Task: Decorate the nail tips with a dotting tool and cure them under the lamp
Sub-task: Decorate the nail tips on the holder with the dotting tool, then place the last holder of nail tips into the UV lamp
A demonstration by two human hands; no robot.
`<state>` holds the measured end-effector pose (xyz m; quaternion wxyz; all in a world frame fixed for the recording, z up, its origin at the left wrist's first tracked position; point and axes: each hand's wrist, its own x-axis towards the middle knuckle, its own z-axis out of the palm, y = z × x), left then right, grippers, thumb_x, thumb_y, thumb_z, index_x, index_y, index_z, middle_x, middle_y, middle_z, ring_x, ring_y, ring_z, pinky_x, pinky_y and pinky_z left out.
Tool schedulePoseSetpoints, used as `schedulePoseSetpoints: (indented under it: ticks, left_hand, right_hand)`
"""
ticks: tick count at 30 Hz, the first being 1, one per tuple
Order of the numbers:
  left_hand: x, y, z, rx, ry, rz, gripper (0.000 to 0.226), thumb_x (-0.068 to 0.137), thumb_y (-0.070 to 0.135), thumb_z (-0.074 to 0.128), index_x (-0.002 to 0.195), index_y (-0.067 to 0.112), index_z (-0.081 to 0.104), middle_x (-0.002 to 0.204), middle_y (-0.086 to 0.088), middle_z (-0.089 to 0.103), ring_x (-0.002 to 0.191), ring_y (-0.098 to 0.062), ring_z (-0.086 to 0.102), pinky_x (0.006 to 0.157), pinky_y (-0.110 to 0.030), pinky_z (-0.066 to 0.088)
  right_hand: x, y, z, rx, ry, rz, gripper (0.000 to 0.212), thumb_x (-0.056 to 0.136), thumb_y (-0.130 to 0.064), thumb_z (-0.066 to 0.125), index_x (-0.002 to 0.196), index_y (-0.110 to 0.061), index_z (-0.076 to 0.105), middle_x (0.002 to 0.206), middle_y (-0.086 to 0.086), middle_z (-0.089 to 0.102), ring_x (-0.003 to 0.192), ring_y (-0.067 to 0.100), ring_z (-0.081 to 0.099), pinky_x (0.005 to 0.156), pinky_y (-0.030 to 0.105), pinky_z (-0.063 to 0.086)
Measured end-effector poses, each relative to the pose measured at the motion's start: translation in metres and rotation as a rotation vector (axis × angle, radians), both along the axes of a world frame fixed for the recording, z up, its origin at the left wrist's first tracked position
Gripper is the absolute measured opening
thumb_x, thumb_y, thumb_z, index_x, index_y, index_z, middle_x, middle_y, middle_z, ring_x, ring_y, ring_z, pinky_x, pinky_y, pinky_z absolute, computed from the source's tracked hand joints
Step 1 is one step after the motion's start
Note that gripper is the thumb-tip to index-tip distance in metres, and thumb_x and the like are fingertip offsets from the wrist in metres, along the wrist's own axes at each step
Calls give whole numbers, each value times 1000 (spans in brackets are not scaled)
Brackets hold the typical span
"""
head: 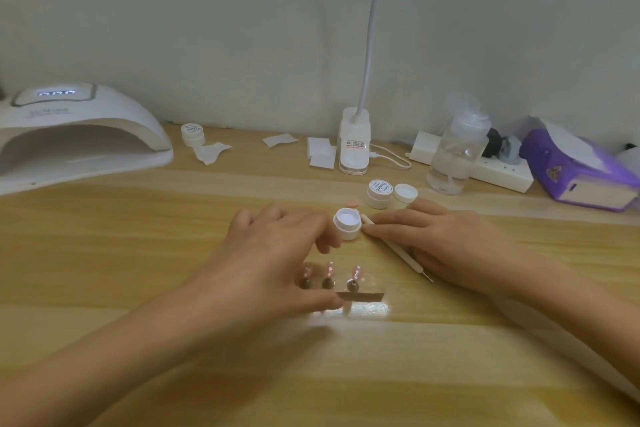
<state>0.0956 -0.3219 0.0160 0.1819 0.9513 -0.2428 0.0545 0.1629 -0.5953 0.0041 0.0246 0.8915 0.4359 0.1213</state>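
Nearest me, both hands work: left hand (277, 253) loose-fingered, holding nothing; right hand (446, 246) pinching the dotting tool (401, 252). Lamp (79, 135) sits far left. Open jar (347, 227) lies between my hands, nail tips (329, 274) just nearer. I judge I'm loading gel; next, dip lightly.

Light wooden table (138, 253), nail lamp (79, 139) upper left, wipes (322, 152) and desk-lamp base (354, 146) at upper centre, pump bottle (457, 152), power strip (498, 172), purple tissue pack (581, 173) at right, open gel jar (347, 226), nail-tip stand (346, 284) mid-frame.
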Motion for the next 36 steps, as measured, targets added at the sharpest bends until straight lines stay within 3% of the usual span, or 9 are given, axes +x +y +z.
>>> schedulePoseSetpoints:
  ticks: [3,8,12,14,16,21,26,31,36]
  left_hand:
    - [0,22,-9,-1,69,25,49,65,73,55,106,51,41,106,37,46,108,15,32,89,-13,19]
    - [2,38,-19,-150,150,18,44,61,72,50,96,46,57,107,32,50,102,9,46,95,-33,41]
    - [2,40,-22,-222,150,10,40,64,68,56,92,41,62,106,30,55,99,4,51,92,-37,44]
    - [1,40,-24,-258,141,8,31,68,59,68,91,38,65,104,31,56,97,3,52,90,-36,44]
    - [1,40,-26,-292,123,10,27,70,51,73,90,34,67,103,30,58,95,2,53,86,-34,44]
    - [-2,41,-28,-336,95,6,34,67,58,63,87,32,66,100,26,61,91,1,55,80,-30,45]
    - [-10,41,-27,-289,50,-3,37,70,65,57,92,37,65,99,23,59,94,-1,56,87,-39,46]
    - [-14,25,-16,-350,-12,-48,51,72,76,52,117,52,53,116,30,51,102,-1,52,90,-28,43]
    - [-9,-48,-12,-304,82,-276,40,82,69,40,114,48,53,122,34,42,111,5,42,87,-11,41]
  right_hand:
    - [0,-1,1,-17,18,-18,53,91,-25,45,142,-39,47,142,-18,52,114,12,52,54,23,52]
    - [-2,-2,4,-33,77,-70,77,86,-5,51,146,-50,32,148,-27,39,124,2,36,64,13,41]
    - [-15,-4,14,221,245,-133,79,80,9,46,134,-48,47,129,-25,48,117,-4,41,82,25,47]
    - [-28,-2,16,386,310,-98,60,81,0,48,122,-42,59,112,-23,54,101,1,50,75,19,43]
    - [-41,7,14,355,333,-58,41,86,-19,53,120,-39,63,106,-22,57,97,4,52,74,18,43]
    - [-49,28,6,215,240,-101,39,80,-61,52,114,-47,61,105,-28,54,102,-1,45,69,23,48]
    - [-55,37,6,346,272,-136,21,76,-52,63,96,-44,66,92,-25,57,92,-3,48,66,25,48]
    - [-73,-14,16,538,335,-265,28,73,-50,68,101,-44,67,91,-22,63,77,4,55,60,12,39]
    - [-94,-127,19,568,181,-558,40,69,-18,86,94,-44,69,90,-18,65,70,11,52,58,15,39]
